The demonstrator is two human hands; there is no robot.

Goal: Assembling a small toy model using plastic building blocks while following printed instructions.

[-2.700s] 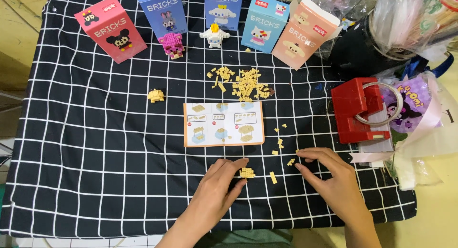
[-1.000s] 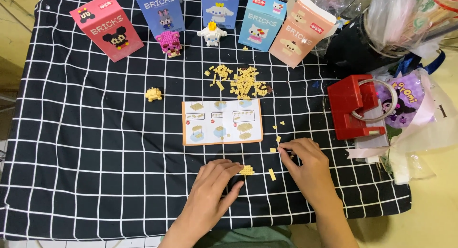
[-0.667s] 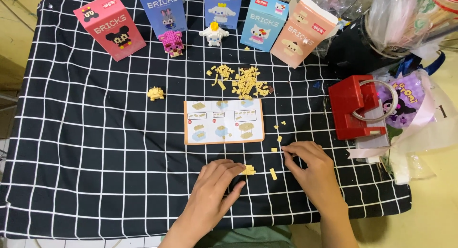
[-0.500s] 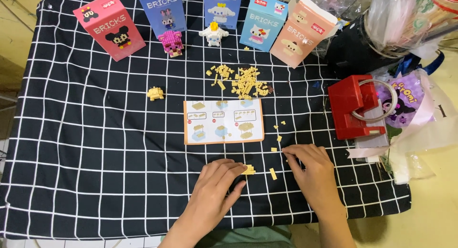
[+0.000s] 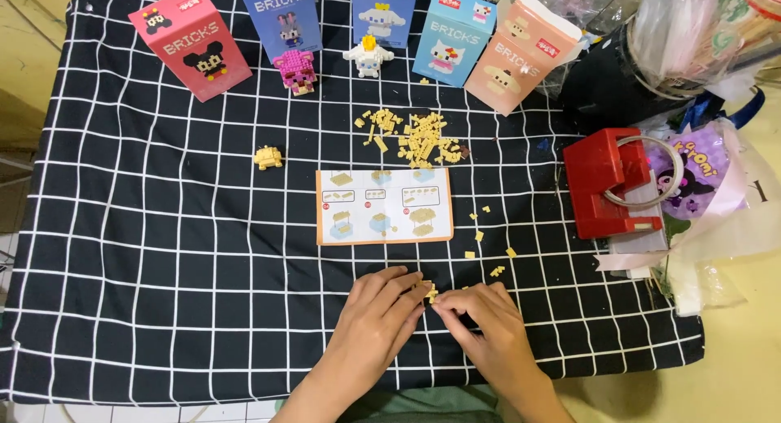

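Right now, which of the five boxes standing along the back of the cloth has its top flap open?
The peach box at the right end of the row. Its white top flap stands open, while the red, two blue and light-blue boxes are closed.

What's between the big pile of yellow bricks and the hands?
In the head view, the paper instruction sheet lies between the yellow brick pile and the hands, on the checked black cloth.

My right hand (image 5: 488, 321) is no longer out to the right below the leaflet (image 5: 383, 205); it now sits against my left hand (image 5: 378, 321), fingertips meeting over the small yellow block piece (image 5: 429, 291) just beneath the leaflet's lower edge.
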